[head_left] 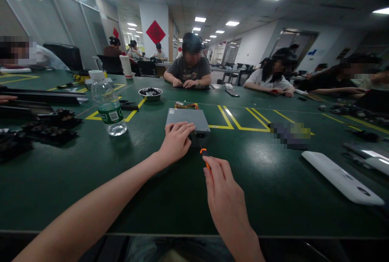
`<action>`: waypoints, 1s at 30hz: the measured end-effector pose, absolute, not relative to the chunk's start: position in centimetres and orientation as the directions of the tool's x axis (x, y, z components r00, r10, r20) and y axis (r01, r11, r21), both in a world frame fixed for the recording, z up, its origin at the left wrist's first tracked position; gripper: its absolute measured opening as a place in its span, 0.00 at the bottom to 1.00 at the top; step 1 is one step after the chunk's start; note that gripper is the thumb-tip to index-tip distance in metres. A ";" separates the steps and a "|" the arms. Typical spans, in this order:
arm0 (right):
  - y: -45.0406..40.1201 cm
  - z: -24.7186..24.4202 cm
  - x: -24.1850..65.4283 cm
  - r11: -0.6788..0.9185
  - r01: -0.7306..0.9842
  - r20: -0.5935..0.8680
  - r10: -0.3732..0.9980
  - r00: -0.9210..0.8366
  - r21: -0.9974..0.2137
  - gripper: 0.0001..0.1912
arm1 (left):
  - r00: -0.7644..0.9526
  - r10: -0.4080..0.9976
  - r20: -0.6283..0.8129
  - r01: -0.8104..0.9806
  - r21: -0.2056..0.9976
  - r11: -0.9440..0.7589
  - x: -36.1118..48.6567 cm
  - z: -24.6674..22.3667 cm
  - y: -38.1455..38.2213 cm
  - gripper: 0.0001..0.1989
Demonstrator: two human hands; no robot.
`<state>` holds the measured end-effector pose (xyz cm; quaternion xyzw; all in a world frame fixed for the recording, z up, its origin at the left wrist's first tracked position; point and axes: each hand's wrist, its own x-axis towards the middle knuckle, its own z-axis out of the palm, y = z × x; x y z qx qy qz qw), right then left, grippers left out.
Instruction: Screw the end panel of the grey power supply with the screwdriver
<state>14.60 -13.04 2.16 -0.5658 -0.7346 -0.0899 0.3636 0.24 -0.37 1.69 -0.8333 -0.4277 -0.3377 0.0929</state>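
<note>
A grey metal power supply unit (190, 117) lies on the green table, with a power socket on the face toward me and coloured wires (186, 106) at its far side. My left hand (176, 142) grips its near left part, fingers stretched over the top and thumb down by the front face. In my right hand (223, 183) is a screwdriver (204, 154) with an orange and black handle, pinched between thumb and fingers. Its shaft points at the lower front face of the unit; whether the tip touches a screw is too small to tell.
A water bottle (111, 106) stands left of the unit, and a metal bowl (150, 93) sits behind. Black parts (51, 128) lie at the left. To the right are a long white casing (342, 177) and a blurred dark object (288, 135). Another person (190, 65) sits opposite.
</note>
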 end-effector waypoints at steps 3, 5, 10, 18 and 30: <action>-13.0 2.4 14.4 0.333 0.890 0.624 0.778 -0.072 -0.313 0.15 | 0.393 0.650 0.651 0.775 0.146 -0.615 0.2 1.6 -0.3 0.19; -12.9 2.4 14.2 0.360 0.878 0.646 0.759 -0.079 -0.315 0.16 | 0.384 0.648 0.658 0.779 0.146 -0.609 0.3 1.4 -0.2 0.19; -12.8 2.0 13.6 0.414 0.866 0.654 0.743 -0.143 -0.280 0.18 | 0.359 0.652 0.668 0.802 0.137 -0.582 0.7 1.1 -0.1 0.17; -12.7 2.0 14.4 0.332 0.897 0.674 0.737 -0.052 -0.293 0.15 | 0.357 0.654 0.667 0.811 0.125 -0.571 0.8 1.0 0.0 0.17; -12.8 1.9 13.8 0.494 0.854 0.692 0.674 -0.258 -0.162 0.18 | 0.333 0.659 0.674 0.820 0.138 -0.555 1.1 1.0 0.0 0.16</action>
